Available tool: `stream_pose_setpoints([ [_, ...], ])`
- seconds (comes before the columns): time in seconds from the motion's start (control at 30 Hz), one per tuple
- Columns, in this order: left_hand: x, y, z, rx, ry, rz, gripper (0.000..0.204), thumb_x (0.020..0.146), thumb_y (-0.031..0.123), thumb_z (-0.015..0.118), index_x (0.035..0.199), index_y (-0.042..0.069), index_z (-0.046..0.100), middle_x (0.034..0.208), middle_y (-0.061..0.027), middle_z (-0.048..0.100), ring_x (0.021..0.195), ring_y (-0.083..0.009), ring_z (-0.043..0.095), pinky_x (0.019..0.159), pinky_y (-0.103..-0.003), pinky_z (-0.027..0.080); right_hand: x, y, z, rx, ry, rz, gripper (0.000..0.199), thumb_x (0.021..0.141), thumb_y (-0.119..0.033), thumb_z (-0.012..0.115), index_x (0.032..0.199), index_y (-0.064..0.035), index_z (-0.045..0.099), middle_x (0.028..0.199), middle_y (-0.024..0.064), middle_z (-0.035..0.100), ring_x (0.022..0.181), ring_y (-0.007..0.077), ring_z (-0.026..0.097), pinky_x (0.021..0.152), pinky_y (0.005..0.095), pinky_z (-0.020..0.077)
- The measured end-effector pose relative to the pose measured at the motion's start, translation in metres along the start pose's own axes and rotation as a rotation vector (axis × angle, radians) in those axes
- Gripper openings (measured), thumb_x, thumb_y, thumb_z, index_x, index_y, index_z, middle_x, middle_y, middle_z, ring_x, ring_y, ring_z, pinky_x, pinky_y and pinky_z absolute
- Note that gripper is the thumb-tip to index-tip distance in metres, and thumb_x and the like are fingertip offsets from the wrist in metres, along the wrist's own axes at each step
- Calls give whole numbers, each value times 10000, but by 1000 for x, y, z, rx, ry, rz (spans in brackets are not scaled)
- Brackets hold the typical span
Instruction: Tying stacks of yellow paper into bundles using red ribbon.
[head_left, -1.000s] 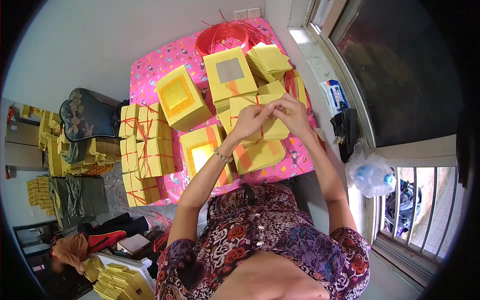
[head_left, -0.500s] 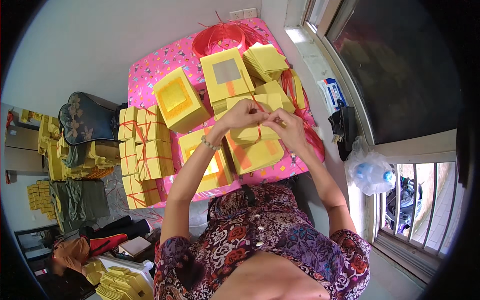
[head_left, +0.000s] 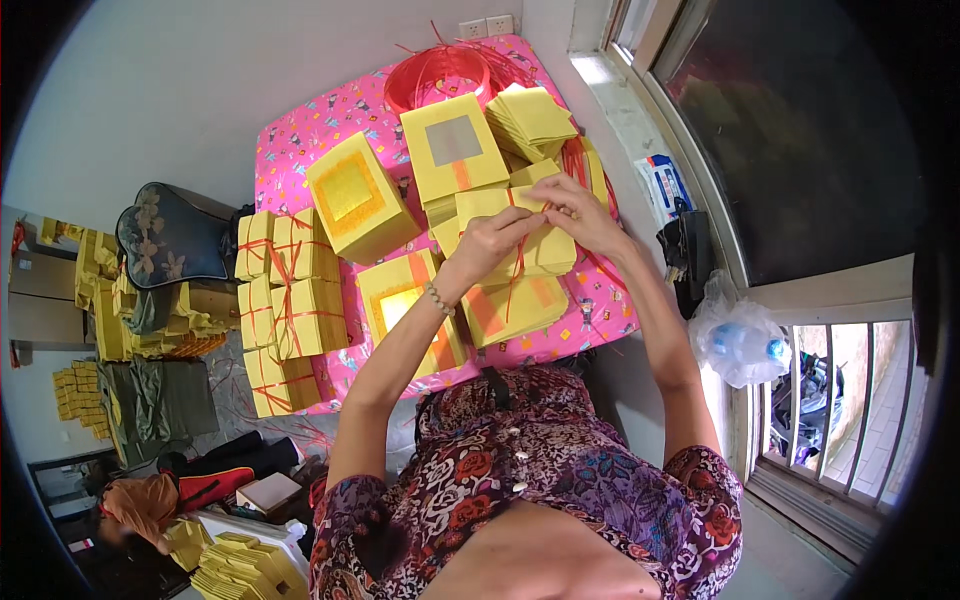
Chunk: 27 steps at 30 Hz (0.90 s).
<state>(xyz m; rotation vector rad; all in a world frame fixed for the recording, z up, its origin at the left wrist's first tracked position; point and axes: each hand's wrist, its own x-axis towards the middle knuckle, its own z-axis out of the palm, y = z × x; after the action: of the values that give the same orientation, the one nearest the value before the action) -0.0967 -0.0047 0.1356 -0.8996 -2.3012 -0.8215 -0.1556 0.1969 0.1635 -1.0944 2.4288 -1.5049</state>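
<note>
A stack of yellow paper [head_left: 548, 258] lies on the pink table cover, with a red plastic strap [head_left: 518, 262] running around it. Over the stack, my left hand [head_left: 497, 238] pinches the strap between thumb and fingers. Close beside it, my right hand [head_left: 578, 212] also has its fingertips closed on the strap. The exact crossing of the strap is partly hidden by my fingers. Under the bound stack, toward me, lies more yellow paper with orange bands [head_left: 515, 310]. Just beyond my hands is a yellow stack with a silver square [head_left: 455, 145].
Tied yellow bundles [head_left: 305, 320] are piled at the table's left edge. Two stacks with gold squares [head_left: 348, 192] stand beside them. A red strap coil [head_left: 432, 80] sits at the back of the pink-covered table [head_left: 290, 130]. A window ledge [head_left: 640, 150] runs along the right.
Both hands have shifted slightly, my right hand up and to the right. The loose strap ends that stood up beyond my hands are now lower. My fingers remain at the strap.
</note>
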Motion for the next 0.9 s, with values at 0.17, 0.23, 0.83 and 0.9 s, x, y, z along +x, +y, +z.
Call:
stream_pose_setpoints([
  [0.17,3,0,3,-277,95,-198,318,779,-28,665,1077,75,708,936,-80,703,743,-232,680,630,-289,558,1,15,-13,-15,-170,-3,201,877,-59,629,1057,-35,716,945,93,664,900,204,639,801,297,488],
  [0.23,1,-5,6,-370,93,-267,289,796,-13,667,1069,72,714,941,-88,709,736,-239,678,642,-289,552,0,13,-12,19,-189,39,184,880,-76,641,1037,-28,723,935,91,671,905,197,639,798,292,487],
  [0.83,-8,-11,-17,-231,-61,-270,222,835,97,705,1053,115,740,1023,-38,723,1001,-231,630,888,-367,463,-33,34,35,136,422,295,98,812,-102,748,818,-12,708,847,46,597,762,129,601,628,254,494],
  [0.9,-3,-9,-12,-344,-34,-338,215,838,79,689,1042,122,737,979,-33,727,946,-230,645,854,-364,477,-33,34,35,106,415,272,100,816,-102,746,833,-12,704,846,44,586,762,128,600,623,248,494],
])
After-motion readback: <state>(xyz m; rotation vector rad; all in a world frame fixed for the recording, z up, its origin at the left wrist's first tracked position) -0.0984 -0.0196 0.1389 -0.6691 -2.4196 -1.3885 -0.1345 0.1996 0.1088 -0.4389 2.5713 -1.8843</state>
